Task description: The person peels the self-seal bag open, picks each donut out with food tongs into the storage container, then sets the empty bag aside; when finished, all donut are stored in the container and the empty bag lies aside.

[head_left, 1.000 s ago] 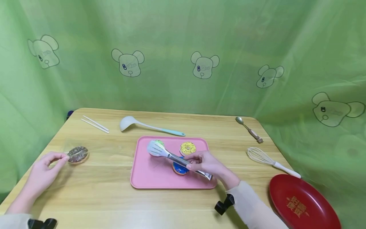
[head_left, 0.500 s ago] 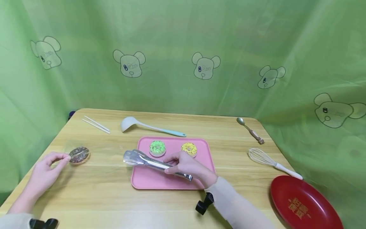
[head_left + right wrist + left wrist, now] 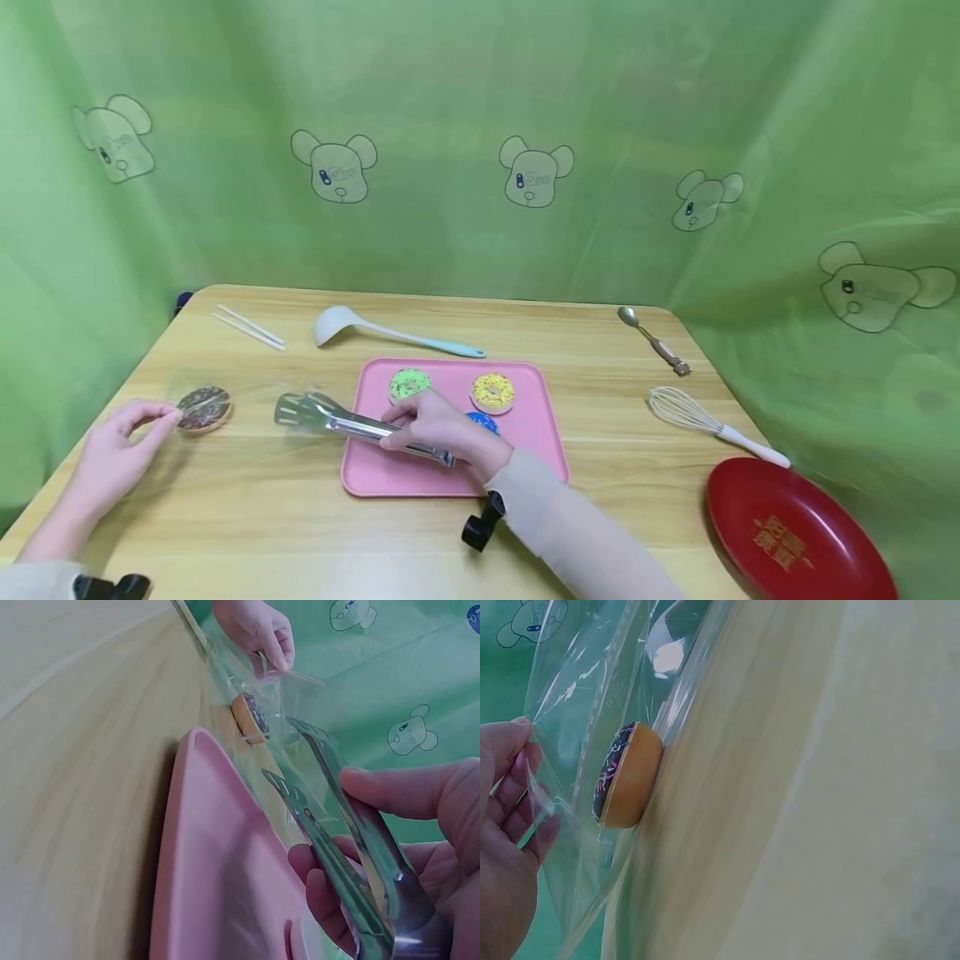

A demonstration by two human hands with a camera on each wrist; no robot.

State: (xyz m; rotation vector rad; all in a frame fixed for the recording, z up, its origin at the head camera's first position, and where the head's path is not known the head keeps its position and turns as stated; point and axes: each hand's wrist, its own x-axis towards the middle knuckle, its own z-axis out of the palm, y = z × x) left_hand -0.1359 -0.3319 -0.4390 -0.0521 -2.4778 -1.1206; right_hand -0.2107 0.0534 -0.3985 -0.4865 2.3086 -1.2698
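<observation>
My left hand [image 3: 116, 446] pinches the edge of a clear plastic bag [image 3: 577, 712] at the table's left side. A chocolate-iced toy donut [image 3: 634, 780] with coloured sprinkles lies inside the bag. My right hand [image 3: 450, 432] grips metal tongs [image 3: 358, 427] over the pink tray [image 3: 375, 481], their slotted tips reaching past its left edge toward the bag. In the right wrist view the tongs' arms stand apart with nothing between them. Green [image 3: 408, 382], yellow [image 3: 492, 391] and blue [image 3: 484, 422] donuts sit on the tray, the blue one partly hidden by my right hand.
Behind the tray lies a white ladle [image 3: 337, 323] with a blue handle, and white chopsticks [image 3: 251, 327] are at the back left. A spoon [image 3: 652, 339], a whisk [image 3: 712, 423] and a red plate [image 3: 825, 517] line the right side. A green curtain [image 3: 435, 242] surrounds the table.
My right hand has carried the tongs leftward across the tray, their tips passing its left edge. The green donut has come into view. My left hand stays at the bag.
</observation>
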